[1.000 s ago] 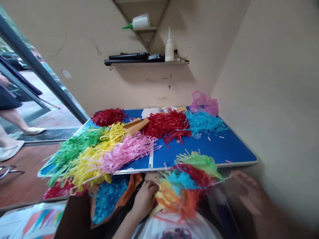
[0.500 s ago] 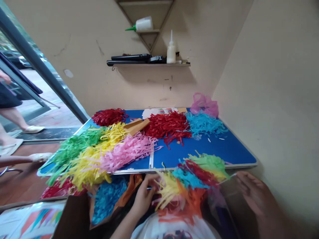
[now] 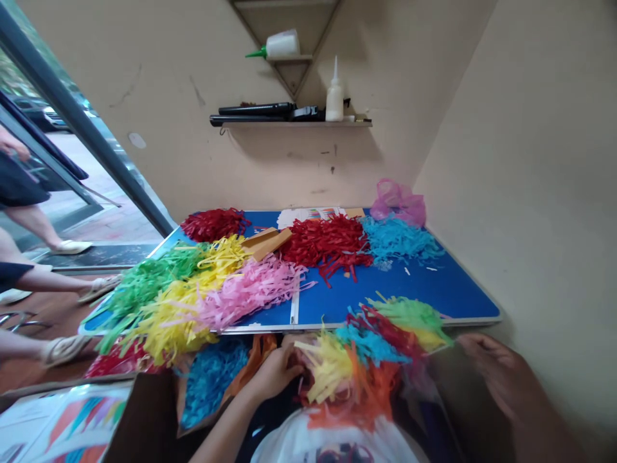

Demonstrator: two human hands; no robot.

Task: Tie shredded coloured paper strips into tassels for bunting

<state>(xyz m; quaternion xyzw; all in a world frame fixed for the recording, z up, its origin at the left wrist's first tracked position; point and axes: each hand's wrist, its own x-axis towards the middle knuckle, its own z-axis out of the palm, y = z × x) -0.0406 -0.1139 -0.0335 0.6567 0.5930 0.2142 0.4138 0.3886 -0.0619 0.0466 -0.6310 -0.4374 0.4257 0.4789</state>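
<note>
A multicoloured garland of fringed paper strips (image 3: 371, 350), green, red, blue, yellow and orange, stretches between my hands just below the near edge of the blue table (image 3: 424, 289). My left hand (image 3: 272, 373) is closed on its lower left end. My right hand (image 3: 494, 370), at the lower right, pinches the thin end beside the green fringe; its fingers are curled and slightly blurred. A clear plastic sheet (image 3: 443, 386) lies under the garland near my right hand.
Piles of shredded paper cover the table: pink (image 3: 250, 289), yellow (image 3: 187, 302), green (image 3: 144, 286), red (image 3: 328, 241), blue (image 3: 398, 238), dark red (image 3: 212, 224). A pink bag (image 3: 398, 200) sits at the back. Glue bottles stand on the wall shelf (image 3: 289, 121). People's legs (image 3: 38, 283) pass on the left.
The garland has turned and spread, its yellow and orange fringe swinging left toward my left hand. My right hand has shifted slightly right. Passers-by's legs have moved in on the left.
</note>
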